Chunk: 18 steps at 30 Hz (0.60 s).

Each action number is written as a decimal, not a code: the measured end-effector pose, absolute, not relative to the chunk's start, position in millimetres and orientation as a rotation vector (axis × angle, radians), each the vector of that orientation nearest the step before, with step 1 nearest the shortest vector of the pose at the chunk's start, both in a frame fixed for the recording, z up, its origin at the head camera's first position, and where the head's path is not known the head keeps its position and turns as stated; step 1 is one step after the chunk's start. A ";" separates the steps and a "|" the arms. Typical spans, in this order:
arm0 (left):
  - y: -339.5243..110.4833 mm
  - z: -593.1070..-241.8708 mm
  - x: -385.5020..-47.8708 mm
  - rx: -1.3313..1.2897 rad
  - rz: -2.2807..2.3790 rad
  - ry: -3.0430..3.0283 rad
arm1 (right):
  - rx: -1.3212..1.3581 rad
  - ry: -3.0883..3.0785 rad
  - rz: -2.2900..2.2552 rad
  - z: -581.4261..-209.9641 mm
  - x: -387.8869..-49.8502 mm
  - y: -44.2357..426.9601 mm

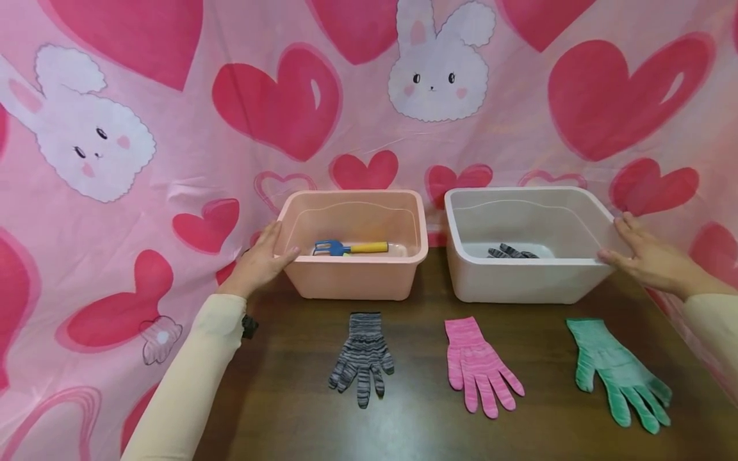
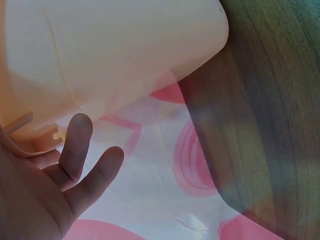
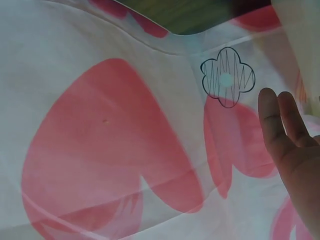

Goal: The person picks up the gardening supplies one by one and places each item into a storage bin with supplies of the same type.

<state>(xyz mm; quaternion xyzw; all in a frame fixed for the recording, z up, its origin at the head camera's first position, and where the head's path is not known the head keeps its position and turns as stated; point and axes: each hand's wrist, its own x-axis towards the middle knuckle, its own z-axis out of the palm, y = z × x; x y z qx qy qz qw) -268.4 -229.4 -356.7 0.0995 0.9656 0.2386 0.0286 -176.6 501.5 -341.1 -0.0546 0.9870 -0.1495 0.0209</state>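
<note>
On the left, a peach plastic bin contains a blue-headed garden hand fork with a yellow handle. My left hand touches this bin's left side, thumb near the front rim corner; in the left wrist view, the other fingers extend loosely below the rim. A light grey bin stands to the right, with dark striped gloves inside. Against its right side rests my right hand, thumb at the front corner. The right wrist view catches only straight fingers of that hand.
In front of the bins, a grey striped glove, a pink glove and a green glove lie flat on the dark wooden table. A pink curtain with hearts and rabbits hangs behind and at the sides.
</note>
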 end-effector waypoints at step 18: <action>-226.3 -357.2 -258.5 0.334 0.706 3.087 | -0.193 3.013 -0.567 -345.5 -176.6 499.5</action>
